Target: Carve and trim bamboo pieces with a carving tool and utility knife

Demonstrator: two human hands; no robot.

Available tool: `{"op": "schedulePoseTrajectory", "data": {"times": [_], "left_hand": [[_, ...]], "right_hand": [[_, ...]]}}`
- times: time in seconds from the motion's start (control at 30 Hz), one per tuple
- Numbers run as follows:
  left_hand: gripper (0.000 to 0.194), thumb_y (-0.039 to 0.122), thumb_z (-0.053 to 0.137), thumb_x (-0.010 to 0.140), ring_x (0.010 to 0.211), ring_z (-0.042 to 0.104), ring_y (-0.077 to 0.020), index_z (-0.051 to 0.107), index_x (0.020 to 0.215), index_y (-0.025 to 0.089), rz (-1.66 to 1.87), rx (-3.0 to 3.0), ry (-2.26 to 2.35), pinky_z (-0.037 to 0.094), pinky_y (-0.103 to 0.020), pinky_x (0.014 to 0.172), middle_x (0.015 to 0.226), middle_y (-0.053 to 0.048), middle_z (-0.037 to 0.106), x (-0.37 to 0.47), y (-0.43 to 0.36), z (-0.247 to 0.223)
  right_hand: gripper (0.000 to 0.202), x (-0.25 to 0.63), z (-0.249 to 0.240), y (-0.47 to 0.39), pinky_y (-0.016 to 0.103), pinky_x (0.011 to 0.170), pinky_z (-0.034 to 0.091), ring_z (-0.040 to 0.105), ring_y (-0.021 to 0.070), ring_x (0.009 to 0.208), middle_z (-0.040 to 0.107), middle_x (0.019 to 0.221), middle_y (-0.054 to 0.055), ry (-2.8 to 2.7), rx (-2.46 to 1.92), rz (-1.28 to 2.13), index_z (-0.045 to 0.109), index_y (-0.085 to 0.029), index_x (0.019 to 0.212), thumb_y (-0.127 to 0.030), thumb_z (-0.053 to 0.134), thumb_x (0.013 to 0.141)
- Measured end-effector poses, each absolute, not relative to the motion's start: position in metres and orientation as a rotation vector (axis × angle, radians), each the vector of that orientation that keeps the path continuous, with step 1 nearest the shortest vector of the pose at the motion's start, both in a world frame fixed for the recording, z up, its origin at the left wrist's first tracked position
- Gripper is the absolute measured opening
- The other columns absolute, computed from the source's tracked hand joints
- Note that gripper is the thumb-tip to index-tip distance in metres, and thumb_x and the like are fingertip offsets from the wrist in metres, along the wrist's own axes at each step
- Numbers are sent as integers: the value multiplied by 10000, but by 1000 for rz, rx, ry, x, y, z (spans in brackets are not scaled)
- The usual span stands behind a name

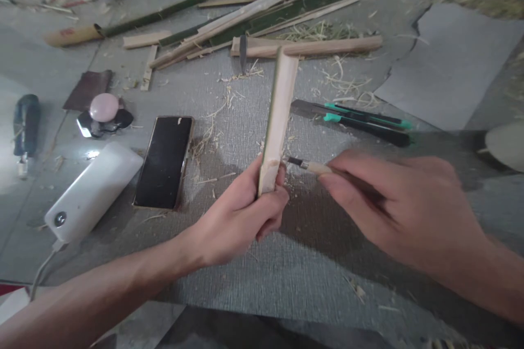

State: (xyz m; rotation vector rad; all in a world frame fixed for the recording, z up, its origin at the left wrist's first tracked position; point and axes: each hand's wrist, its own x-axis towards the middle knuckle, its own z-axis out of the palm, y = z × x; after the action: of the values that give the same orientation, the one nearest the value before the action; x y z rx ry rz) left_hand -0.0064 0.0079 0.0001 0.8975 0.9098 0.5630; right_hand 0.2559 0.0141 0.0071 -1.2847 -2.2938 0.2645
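Note:
My left hand (249, 202) grips the lower end of a split bamboo strip (282, 98), its pale inner face turned up and a green edge along its left side. The strip is held upright at a slight lean, pointing away from me. In my right hand (401, 202) is a slim carving knife (313, 166) with a light handle, pinched between thumb and fingers. Its short dark blade points left, close to the strip's right edge near my left fingers; I cannot tell whether it touches. A utility knife (360, 122) with black and green parts lies beyond my right hand.
A black phone (164, 163), a white power bank (93, 193) with a cable and a pink-topped gadget (104, 108) lie left. Bamboo pieces (196, 5) and shavings (347, 84) spread across the back. A dark-handled tool (26, 125) is far left; white paper (454, 65) lies right.

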Motion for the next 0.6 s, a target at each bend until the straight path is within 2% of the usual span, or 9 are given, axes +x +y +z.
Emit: {"op": "schedulePoseTrajectory", "data": {"times": [0.07, 0.13, 0.17, 0.23, 0.33, 0.4, 0.53, 0.6], "left_hand": [[195, 371, 730, 1245, 591, 475, -94, 570, 1180, 281, 580, 976, 956, 416, -222, 590, 705, 120, 515, -11, 12, 2], [279, 479, 766, 1252, 582, 518, -102, 622, 1142, 267, 572, 1149, 1044, 447, -230, 584, 709, 96, 588, -19, 19, 4], [351, 519, 723, 1278, 609, 579, -106, 650, 1065, 248, 578, 1270, 1092, 463, -230, 608, 717, 63, 640, -24, 23, 4], [470, 529, 680, 1302, 750, 689, -119, 720, 959, 211, 624, 1447, 1200, 514, -225, 698, 860, -21, 788, -31, 32, 5], [378, 461, 714, 1287, 750, 712, -119, 756, 1007, 209, 660, 1386, 1165, 537, -216, 682, 920, -28, 836, -37, 42, 3], [348, 448, 761, 1262, 696, 670, -109, 703, 1004, 221, 675, 1281, 1106, 513, -206, 631, 839, 9, 762, -35, 45, 1], [548, 471, 945, 1148, 585, 445, -61, 545, 856, 233, 735, 1143, 1074, 362, -205, 530, 710, 87, 473, -26, 45, 1], [571, 472, 955, 1142, 584, 409, -55, 534, 841, 231, 734, 1139, 1058, 341, -217, 532, 719, 87, 449, -24, 44, 1]], "right_hand": [[335, 257, 8, 16, 356, 543, 332, 523, 155, 453, 527, 557, -89, -2253, -1320, 295, 641, -305, 922, -379, 602, 1246], [197, 257, 11, 19, 352, 536, 368, 564, 162, 450, 585, 578, -98, -2194, -1340, 325, 688, -306, 1033, -301, 597, 1208], [156, 257, 13, 19, 350, 536, 387, 577, 164, 449, 612, 587, -100, -2172, -1338, 332, 700, -307, 1079, -269, 596, 1190], [134, 257, 16, 19, 344, 545, 418, 587, 163, 453, 638, 597, -105, -2158, -1327, 313, 701, -313, 1115, -229, 610, 1166], [140, 259, 13, 14, 340, 567, 438, 598, 151, 480, 671, 633, -100, -2164, -1332, 231, 706, -325, 1127, -211, 633, 1161], [139, 260, 9, 12, 337, 582, 440, 606, 140, 506, 690, 666, -97, -2137, -1329, 174, 721, -329, 1138, -217, 648, 1172], [137, 263, 3, 10, 339, 564, 399, 594, 130, 505, 669, 665, -106, -2150, -1276, 231, 740, -327, 1169, -231, 645, 1192], [127, 262, 3, 12, 348, 547, 376, 596, 135, 491, 664, 646, -102, -2174, -1280, 300, 739, -319, 1150, -248, 642, 1190]]}}
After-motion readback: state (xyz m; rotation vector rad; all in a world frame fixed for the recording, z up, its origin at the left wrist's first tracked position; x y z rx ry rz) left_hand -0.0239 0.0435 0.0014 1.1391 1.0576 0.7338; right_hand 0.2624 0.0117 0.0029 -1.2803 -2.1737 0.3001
